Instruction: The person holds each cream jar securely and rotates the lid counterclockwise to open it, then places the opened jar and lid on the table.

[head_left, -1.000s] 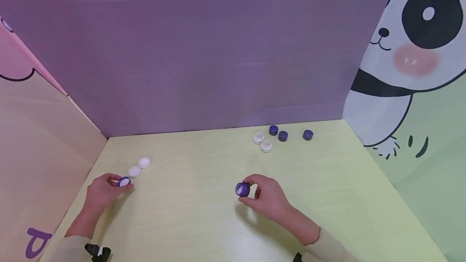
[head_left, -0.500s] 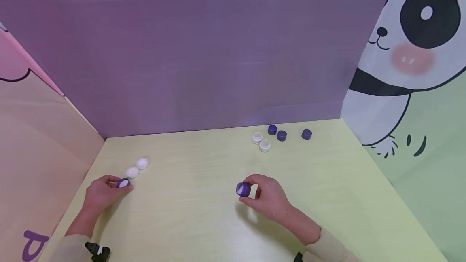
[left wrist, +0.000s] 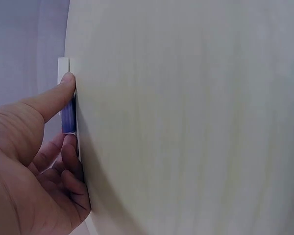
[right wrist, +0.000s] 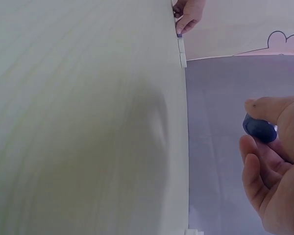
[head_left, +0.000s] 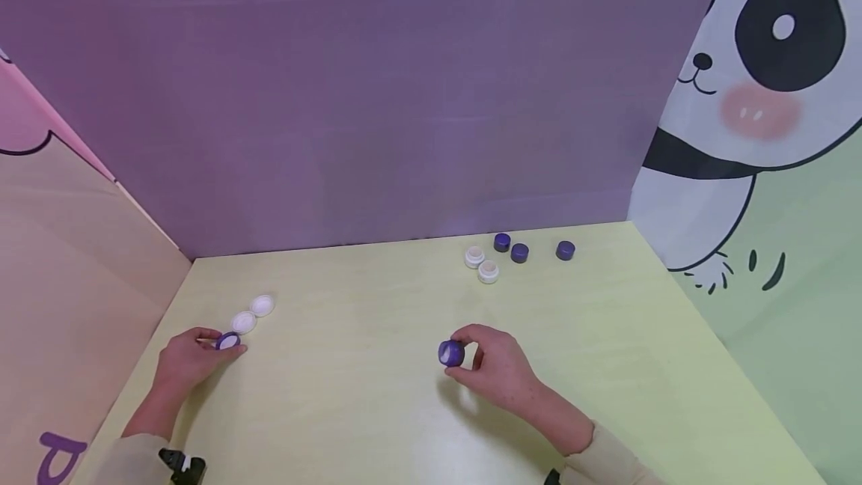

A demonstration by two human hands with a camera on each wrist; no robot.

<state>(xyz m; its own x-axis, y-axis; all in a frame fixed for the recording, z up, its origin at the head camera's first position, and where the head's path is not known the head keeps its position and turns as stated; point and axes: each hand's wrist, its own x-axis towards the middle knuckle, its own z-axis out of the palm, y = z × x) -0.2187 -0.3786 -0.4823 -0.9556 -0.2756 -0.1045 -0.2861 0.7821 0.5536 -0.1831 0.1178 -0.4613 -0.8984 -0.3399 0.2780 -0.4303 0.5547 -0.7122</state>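
Note:
At the table's left side, my left hand (head_left: 187, 359) pinches a purple lid (head_left: 228, 342), white inside, between thumb and fingers. The lid lies flat at table level in the left wrist view, beside the nearer of two white lids (head_left: 244, 322) (head_left: 262, 305), which lie in a slanting row. Right of the middle, my right hand (head_left: 497, 367) holds a small purple jar (head_left: 450, 353) by thumb and fingertips. Its open, whitish mouth is tipped to the left. The right wrist view shows this jar (right wrist: 259, 129) raised off the table.
Two small white jars (head_left: 474, 257) (head_left: 488, 272) stand near the back edge. Beside them are two purple jars (head_left: 502, 242) (head_left: 519, 253), with another purple jar (head_left: 565, 250) farther right. A purple backdrop (head_left: 404, 111) rises behind the pale table (head_left: 350, 365); printed panels flank it.
My left hand has brought the purple lid slightly closer to the nearer white lid. The right hand keeps its hold on the purple jar, almost still. The head view has shifted a little.

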